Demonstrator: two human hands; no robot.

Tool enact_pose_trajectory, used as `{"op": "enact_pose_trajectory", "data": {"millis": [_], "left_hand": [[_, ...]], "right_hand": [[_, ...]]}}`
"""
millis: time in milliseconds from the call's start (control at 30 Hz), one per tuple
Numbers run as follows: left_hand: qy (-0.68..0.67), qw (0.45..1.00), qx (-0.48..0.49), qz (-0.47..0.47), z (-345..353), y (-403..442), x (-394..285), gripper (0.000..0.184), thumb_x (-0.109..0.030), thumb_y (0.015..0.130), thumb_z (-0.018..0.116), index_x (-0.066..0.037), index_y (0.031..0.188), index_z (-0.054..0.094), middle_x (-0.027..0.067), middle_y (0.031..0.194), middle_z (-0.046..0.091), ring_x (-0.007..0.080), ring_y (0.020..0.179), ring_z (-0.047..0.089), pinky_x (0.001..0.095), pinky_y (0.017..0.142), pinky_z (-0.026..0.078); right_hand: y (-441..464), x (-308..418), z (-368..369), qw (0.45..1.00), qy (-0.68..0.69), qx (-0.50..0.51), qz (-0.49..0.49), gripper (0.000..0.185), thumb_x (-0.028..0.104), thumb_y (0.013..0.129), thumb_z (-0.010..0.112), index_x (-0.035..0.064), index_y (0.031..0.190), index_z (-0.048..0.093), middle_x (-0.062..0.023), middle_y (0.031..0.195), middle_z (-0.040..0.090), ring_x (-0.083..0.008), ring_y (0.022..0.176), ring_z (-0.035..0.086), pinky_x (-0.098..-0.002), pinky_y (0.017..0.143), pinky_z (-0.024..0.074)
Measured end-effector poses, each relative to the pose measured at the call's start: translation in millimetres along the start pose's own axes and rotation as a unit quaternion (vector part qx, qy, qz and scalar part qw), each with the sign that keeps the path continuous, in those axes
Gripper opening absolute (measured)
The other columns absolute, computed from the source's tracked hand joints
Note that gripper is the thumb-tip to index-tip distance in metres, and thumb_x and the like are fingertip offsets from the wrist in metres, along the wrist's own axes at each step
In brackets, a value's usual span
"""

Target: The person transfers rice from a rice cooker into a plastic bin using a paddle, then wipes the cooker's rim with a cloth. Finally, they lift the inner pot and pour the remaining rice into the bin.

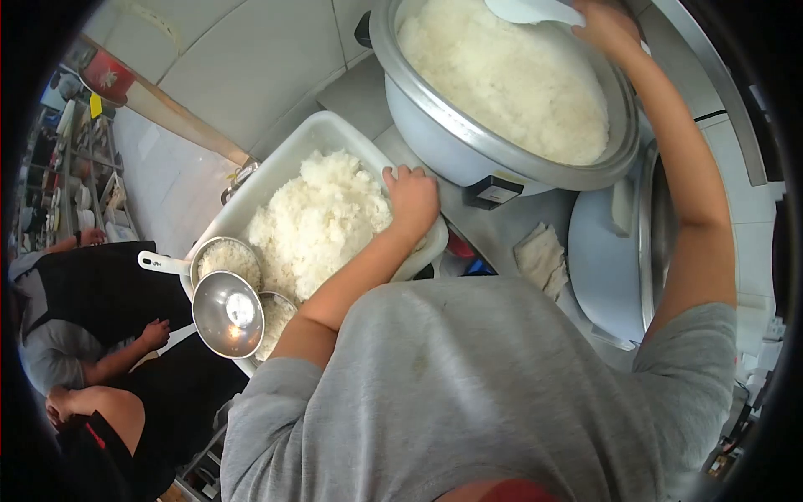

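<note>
Cooked rice fills a large rice cooker pot at the top of the view. My right hand is closed around the handle of a white rice paddle, whose blade lies over the rice in the pot. My left hand is closed over the near rim of a white plastic tub. A heap of rice sits in that tub. At its lower left corner are a shiny metal bowl, a white-handled scoop with rice in it, and another rice-filled bowl.
A second rice cooker stands to the right, partly hidden by my arm. A crumpled cloth lies on the metal counter. Two people in dark aprons seem to be at the left; one hand shows. Shelves stand behind.
</note>
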State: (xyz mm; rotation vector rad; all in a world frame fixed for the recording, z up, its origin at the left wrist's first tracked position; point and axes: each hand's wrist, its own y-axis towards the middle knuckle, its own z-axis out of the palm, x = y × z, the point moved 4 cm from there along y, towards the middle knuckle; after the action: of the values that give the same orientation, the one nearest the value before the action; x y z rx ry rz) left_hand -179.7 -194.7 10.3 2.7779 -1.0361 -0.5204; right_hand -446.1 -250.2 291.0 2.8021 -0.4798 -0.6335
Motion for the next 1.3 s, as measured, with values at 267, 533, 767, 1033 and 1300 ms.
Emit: {"op": "enact_pose_trajectory", "data": {"millis": [267,533,767,1033,1300], "left_hand": [[-0.087,0.99,0.007,0.113,15.8,-23.0,-3.1,0.011,-0.015,0.069,0.057,-0.006,0.069,0.063,0.0077,0.069,0.058,0.0235,0.075,0.057,0.0401,0.082,0.037],[-0.029,0.999,0.033,0.025,22.1,-22.5,-13.6,0.016,-0.021,0.074,0.058,-0.006,0.072,0.063,0.0099,0.073,0.06,0.0256,0.073,0.057,0.0382,0.075,0.035],[0.004,1.0,-0.006,-0.029,31.2,9.5,3.4,0.016,-0.019,0.078,0.055,-0.005,0.073,0.06,0.0118,0.075,0.061,0.0262,0.072,0.058,0.0407,0.076,0.033],[0.08,0.992,-0.006,-0.099,49.7,21.2,-1.0,0.012,-0.01,0.075,0.05,-0.003,0.081,0.057,0.0113,0.076,0.059,0.0236,0.071,0.057,0.0393,0.078,0.032],[-0.045,0.997,-0.043,-0.047,-23.9,-16.2,11.9,0.006,-0.013,0.076,0.057,-0.007,0.077,0.058,0.0059,0.076,0.059,0.0233,0.076,0.057,0.042,0.078,0.033]], "right_hand": [[-2.0,-32.7,25.4,0.999,0.026,0.032,0.0,0.043,0.027,0.076,0.059,0.0121,0.116,0.054,-0.0117,0.109,0.06,-0.0289,0.099,0.057,-0.0391,0.084,0.045],[-20.4,-61.3,41.0,0.996,0.048,0.066,0.023,0.042,0.03,0.074,0.061,0.0151,0.113,0.056,-0.011,0.105,0.061,-0.0289,0.095,0.058,-0.0386,0.081,0.0451],[-11.4,-56.9,49.4,0.989,0.089,0.113,0.037,0.042,0.032,0.074,0.062,0.015,0.113,0.056,-0.0115,0.107,0.061,-0.0291,0.098,0.058,-0.0391,0.082,0.0448],[7.5,-33.0,20.4,0.995,0.069,0.024,0.06,0.036,0.02,0.079,0.057,0.0103,0.113,0.054,-0.0112,0.116,0.056,-0.03,0.106,0.053,-0.0407,0.088,0.043],[70.6,-0.5,39.5,0.992,-0.005,0.027,-0.122,0.023,0.013,0.07,0.059,0.0059,0.092,0.062,-0.0162,0.096,0.061,-0.0336,0.096,0.056,-0.0413,0.083,0.0442]]}}
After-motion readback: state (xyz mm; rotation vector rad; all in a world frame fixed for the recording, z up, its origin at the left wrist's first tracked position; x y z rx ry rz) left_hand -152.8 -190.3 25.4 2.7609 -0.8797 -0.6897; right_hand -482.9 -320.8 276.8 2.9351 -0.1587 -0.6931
